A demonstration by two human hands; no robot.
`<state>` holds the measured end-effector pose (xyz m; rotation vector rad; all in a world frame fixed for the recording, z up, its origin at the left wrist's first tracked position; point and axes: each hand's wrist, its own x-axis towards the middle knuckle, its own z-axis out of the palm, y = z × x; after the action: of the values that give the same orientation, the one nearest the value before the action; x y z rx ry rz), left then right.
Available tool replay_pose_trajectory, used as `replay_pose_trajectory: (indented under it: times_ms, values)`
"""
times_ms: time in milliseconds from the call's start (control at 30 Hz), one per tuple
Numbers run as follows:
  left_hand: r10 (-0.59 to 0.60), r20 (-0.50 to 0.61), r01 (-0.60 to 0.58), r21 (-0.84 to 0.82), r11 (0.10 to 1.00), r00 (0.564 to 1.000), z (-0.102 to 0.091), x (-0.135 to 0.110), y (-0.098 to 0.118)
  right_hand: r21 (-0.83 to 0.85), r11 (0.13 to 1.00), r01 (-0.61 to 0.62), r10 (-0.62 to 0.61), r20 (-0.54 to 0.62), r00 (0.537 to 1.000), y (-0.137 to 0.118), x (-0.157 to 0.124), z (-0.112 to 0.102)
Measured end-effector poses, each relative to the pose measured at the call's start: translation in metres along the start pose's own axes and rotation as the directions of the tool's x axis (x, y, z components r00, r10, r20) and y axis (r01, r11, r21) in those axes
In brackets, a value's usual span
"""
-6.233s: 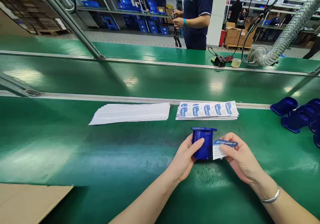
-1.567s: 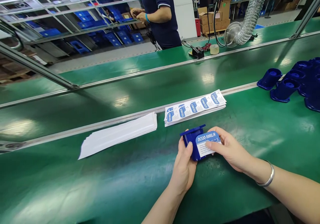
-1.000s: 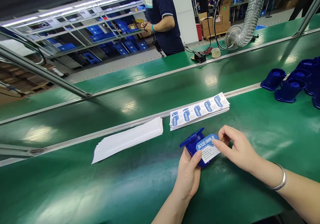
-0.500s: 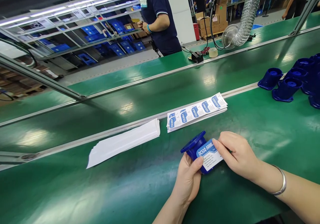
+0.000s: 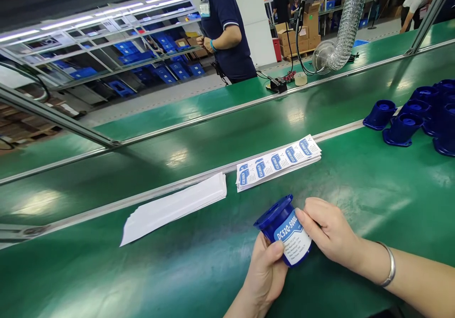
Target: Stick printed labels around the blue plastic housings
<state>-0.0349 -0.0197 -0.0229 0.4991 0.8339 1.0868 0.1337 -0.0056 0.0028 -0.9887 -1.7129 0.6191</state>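
My left hand (image 5: pixel 266 266) is wrapped round a dark blue flanged plastic housing (image 5: pixel 270 213), its thumb on the lower left of a label. That blue and white label (image 5: pixel 297 246), printed "DC52Q-5000L", lies curved against the housing's side. My right hand (image 5: pixel 327 230) has its fingers curled, with the thumb and forefinger closed at the label's right edge. The housing is tilted, flange toward the upper left, above the green table. Beyond the hands lies a stack of printed label sheets (image 5: pixel 279 162).
White paper strips (image 5: pixel 174 209) lie left of the label sheets along a metal rail (image 5: pixel 341 131). Several more blue housings (image 5: pixel 403 129) stand at the right. Across the green bench (image 5: pixel 373 176) a person in a dark shirt (image 5: pixel 227 29) stands near a silver duct (image 5: pixel 350 24).
The housing has turned so its label faces me more, and the label now curves round its side. Both hands sit slightly lower in view.
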Motion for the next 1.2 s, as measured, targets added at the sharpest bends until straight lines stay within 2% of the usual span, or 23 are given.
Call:
replay_pose_trajectory:
  times_ms: [133, 200, 267, 333, 433, 500, 600, 667, 733, 800, 867, 933, 1033, 1100, 1200]
  values:
    - [-0.002, 0.057, 0.002, 0.008, 1.0, 0.998, 0.002, -0.002, 0.002, 0.116, 0.987, -0.113, 0.114, 0.005, 0.994, 0.001, -0.006, 0.005]
    - [-0.001, 0.058, 0.0, 0.02, 1.0, 0.998, 0.007, -0.006, 0.004, 0.235, 0.948, -0.215, 0.22, 0.004, 0.976, 0.003, -0.008, 0.01]
    - [0.008, 0.05, -0.01, 0.038, 0.999, 0.999, 0.013, -0.01, 0.007, 0.391, 0.852, -0.349, 0.37, 0.023, 0.929, 0.006, -0.012, 0.016]
    - [0.012, 0.057, -0.015, 0.05, 0.999, 0.998, 0.018, -0.013, 0.01, 0.529, 0.709, -0.467, 0.493, 0.101, 0.864, 0.008, -0.015, 0.024]
    - [0.004, 0.075, -0.008, 0.049, 0.999, 0.997, 0.019, -0.012, 0.013, 0.627, 0.551, -0.551, 0.56, 0.211, 0.801, 0.01, -0.017, 0.032]
    - [-0.008, 0.086, 0.004, 0.046, 0.999, 0.996, 0.016, -0.009, 0.014, 0.656, 0.515, -0.552, 0.587, 0.199, 0.785, 0.014, -0.015, 0.031]
    - [-0.057, 0.124, 0.05, 0.06, 0.997, 0.991, 0.012, -0.003, 0.013, 0.65, 0.582, -0.488, 0.586, 0.08, 0.806, 0.023, -0.006, 0.02]
    - [-0.108, 0.156, 0.098, 0.068, 0.993, 0.982, 0.01, 0.001, 0.012, 0.609, 0.666, -0.43, 0.539, 0.005, 0.842, 0.029, 0.001, 0.009]
    - [-0.157, 0.182, 0.148, 0.062, 0.987, 0.971, 0.01, 0.002, 0.011, 0.571, 0.729, -0.377, 0.46, -0.002, 0.888, 0.031, 0.007, 0.0]
    - [-0.201, 0.193, 0.196, 0.048, 0.98, 0.96, 0.012, 0.003, 0.01, 0.543, 0.773, -0.326, 0.36, 0.048, 0.932, 0.03, 0.011, -0.008]
    - [-0.243, 0.198, 0.24, 0.037, 0.97, 0.95, 0.014, 0.002, 0.009, 0.528, 0.797, -0.295, 0.267, 0.13, 0.955, 0.025, 0.013, -0.013]
    - [-0.28, 0.197, 0.28, 0.029, 0.959, 0.94, 0.017, 0.002, 0.008, 0.528, 0.796, -0.297, 0.201, 0.232, 0.952, 0.021, 0.013, -0.016]
    - [-0.328, 0.211, 0.332, 0.013, 0.943, 0.921, 0.019, 0.002, 0.007, 0.527, 0.785, -0.325, 0.139, 0.362, 0.922, 0.016, 0.012, -0.016]
    - [-0.345, 0.233, 0.352, 0.012, 0.936, 0.909, 0.02, 0.002, 0.007, 0.503, 0.801, -0.325, 0.121, 0.395, 0.911, 0.015, 0.011, -0.015]
    - [-0.334, 0.265, 0.338, 0.029, 0.941, 0.905, 0.021, 0.002, 0.008, 0.477, 0.834, -0.277, 0.11, 0.349, 0.931, 0.016, 0.008, -0.012]
